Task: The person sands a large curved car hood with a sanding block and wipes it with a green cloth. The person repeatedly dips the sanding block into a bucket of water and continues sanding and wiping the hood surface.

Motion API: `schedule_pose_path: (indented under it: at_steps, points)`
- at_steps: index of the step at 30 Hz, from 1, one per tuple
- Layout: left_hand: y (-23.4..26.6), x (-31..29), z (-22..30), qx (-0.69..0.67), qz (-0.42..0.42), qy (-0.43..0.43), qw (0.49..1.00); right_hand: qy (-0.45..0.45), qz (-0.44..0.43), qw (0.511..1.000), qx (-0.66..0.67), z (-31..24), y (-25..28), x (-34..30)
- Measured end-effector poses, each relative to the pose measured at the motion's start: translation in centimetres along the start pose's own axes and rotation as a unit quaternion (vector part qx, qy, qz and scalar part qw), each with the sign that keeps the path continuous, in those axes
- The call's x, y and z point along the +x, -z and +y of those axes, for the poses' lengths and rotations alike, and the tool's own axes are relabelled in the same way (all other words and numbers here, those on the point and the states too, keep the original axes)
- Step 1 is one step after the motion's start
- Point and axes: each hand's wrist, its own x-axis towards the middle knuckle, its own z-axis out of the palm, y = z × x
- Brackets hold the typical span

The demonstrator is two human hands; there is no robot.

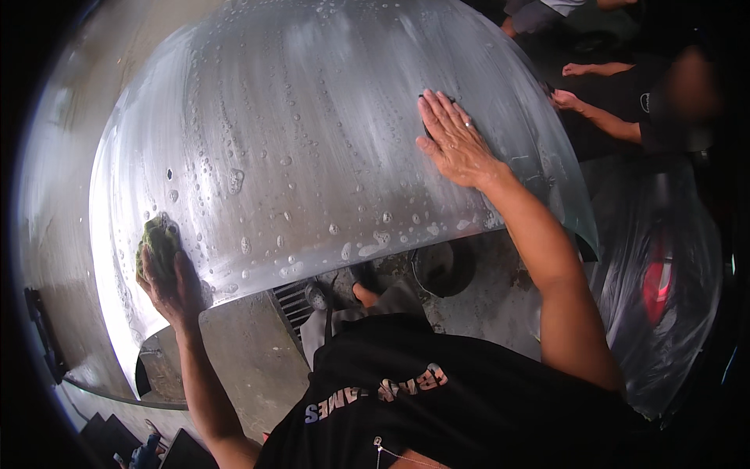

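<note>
A large curved silver-grey panel, shaped like a car hood (312,156), lies in front of me, wet with drops and suds. At its near left, my left hand (173,285) grips a green sponge or bunched cloth (160,238) and presses it on the surface. My right hand (457,148) lies with fingers stretched out on the right part of the hood. A thin black pad (426,125) shows at the edges of those fingers, pressed between them and the panel; most of it is hidden.
Below the hood's near edge stand a dark bucket (444,267) and a floor grate (293,306). Clear plastic sheeting (648,289) covers something with a red part at the right. Another person's hand (566,100) is close to the hood's right edge; more people are beyond.
</note>
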Motion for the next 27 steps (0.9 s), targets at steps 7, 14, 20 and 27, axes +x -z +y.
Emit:
schedule_pose_path:
  at_steps: [7, 14, 20, 27]
  points:
    - [0.3, -0.6, -0.5, 0.06, 0.042, -0.061, 0.995, 0.083, -0.046, 0.996, 0.0, -7.5, -0.6, -7.3]
    - [1.9, 1.6, 0.2, -0.035, 0.003, -0.065, 0.997, 0.023, -0.003, 1.0, 0.009, -11.4, -0.9, 1.6]
    - [0.4, -0.1, 1.0, -0.073, 0.031, -0.125, 0.989, 0.076, -0.053, 0.995, 0.019, -15.9, -1.1, -1.6]
    - [1.8, 0.5, 4.9, -0.192, -0.01, -0.074, 0.978, 0.054, -0.004, 0.998, 0.017, -22.7, -2.4, 1.6]
